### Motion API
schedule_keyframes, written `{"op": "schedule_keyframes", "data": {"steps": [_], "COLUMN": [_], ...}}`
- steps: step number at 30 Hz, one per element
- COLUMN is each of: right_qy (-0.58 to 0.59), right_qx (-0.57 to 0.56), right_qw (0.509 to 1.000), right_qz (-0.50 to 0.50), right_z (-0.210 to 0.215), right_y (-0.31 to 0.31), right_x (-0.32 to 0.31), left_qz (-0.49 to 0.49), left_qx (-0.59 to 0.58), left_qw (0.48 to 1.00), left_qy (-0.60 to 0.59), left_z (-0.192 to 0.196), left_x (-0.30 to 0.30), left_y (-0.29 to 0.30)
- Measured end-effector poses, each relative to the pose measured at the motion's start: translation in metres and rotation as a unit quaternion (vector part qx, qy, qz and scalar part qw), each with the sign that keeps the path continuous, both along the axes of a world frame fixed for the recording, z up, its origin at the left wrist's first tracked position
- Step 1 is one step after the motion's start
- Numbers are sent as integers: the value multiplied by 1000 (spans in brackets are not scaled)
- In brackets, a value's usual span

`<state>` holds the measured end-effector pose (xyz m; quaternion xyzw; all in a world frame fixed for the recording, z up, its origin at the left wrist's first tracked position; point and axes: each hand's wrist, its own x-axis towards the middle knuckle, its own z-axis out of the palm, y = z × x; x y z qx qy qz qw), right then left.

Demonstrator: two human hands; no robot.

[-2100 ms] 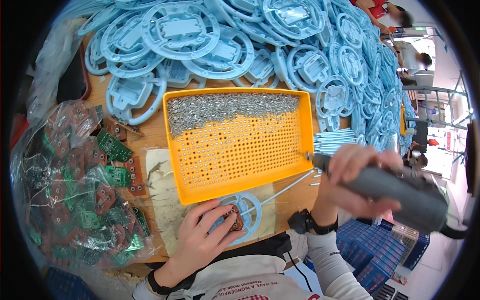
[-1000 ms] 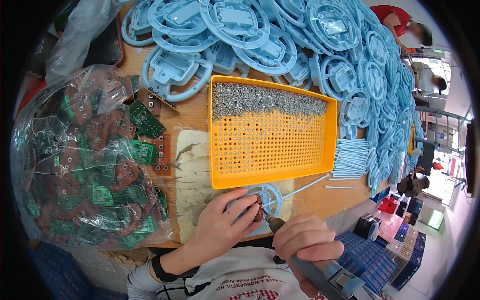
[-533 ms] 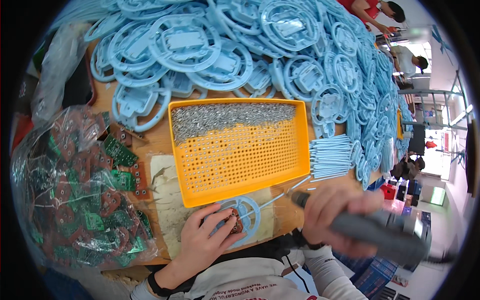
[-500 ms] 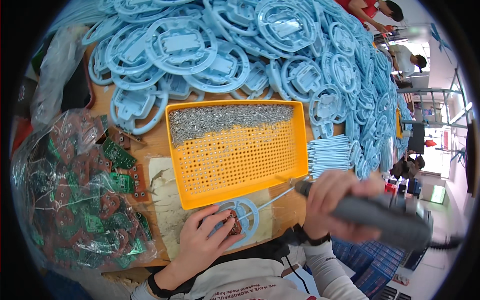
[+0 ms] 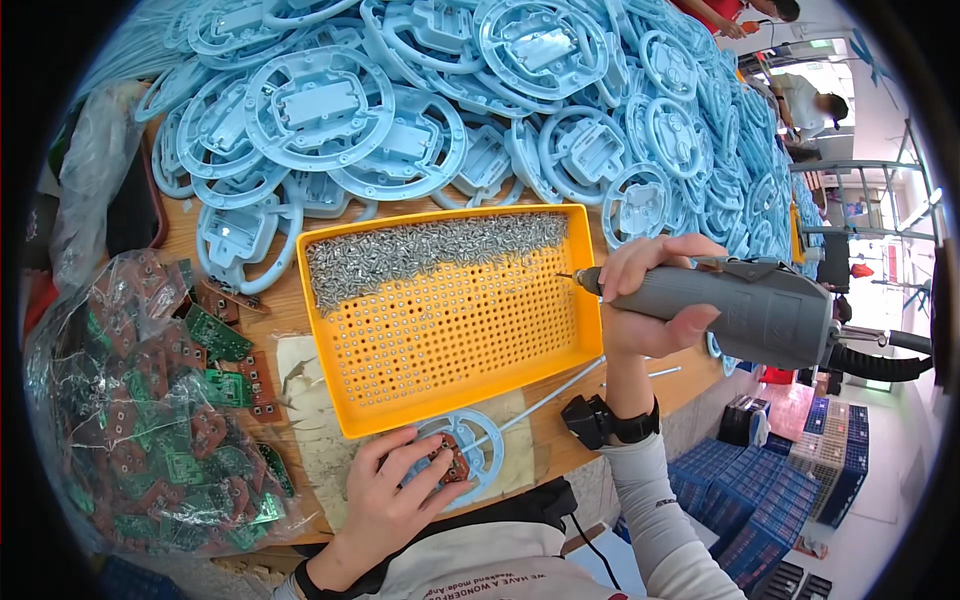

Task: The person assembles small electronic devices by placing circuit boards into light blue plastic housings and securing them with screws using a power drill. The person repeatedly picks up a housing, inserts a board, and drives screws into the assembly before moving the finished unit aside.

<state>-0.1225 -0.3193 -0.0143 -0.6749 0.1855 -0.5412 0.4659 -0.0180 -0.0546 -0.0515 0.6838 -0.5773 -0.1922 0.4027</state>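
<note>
My left hand point(image 5: 395, 490) has its fingertips pressed on a small brown circuit board point(image 5: 457, 466). The board sits inside a light blue ring-shaped plastic frame point(image 5: 497, 462), from which a thin pale blue rod point(image 5: 548, 395) runs up to the right. Wrapped around a grey electric screwdriver point(image 5: 755, 312), my right hand point(image 5: 650, 295) is beside the right wall of a yellow tray point(image 5: 455, 408). The bit points left, over the tray's right side. Silver screws point(image 5: 430, 255) lie heaped along the tray's far side, and many stand in its perforated floor.
Light blue plastic frames point(image 5: 320, 108) are piled across the far side. On the left lies a clear plastic bag point(image 5: 170, 420) of green and brown circuit boards. A cable point(image 5: 880, 368) trails from the screwdriver. Blue boxes point(image 5: 735, 490) stand beyond the table's right edge.
My right hand has brought the screwdriver up and left, so its bit now reaches over the tray. My left hand stays on the circuit board. The whole view has shifted slightly.
</note>
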Motion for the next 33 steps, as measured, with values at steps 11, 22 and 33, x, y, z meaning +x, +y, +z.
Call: {"op": "schedule_keyframes", "data": {"steps": [11, 22, 33], "right_qy": [23, -112, -31], "right_qx": [26, 2, 66], "right_qw": [999, 987, 925], "right_qz": [1, 117, 372], "right_z": [0, 42, 37], "right_y": [4, 41, 149], "right_x": [4, -15, -33], "left_qz": [6, 32, 57], "left_qx": [-9, 5, 50], "left_qw": [1000, 999, 996], "left_qy": [-3, -11, 36], "left_z": [-2, 5, 8], "left_x": [-3, -4, -13], "left_y": [0, -5, -3]}}
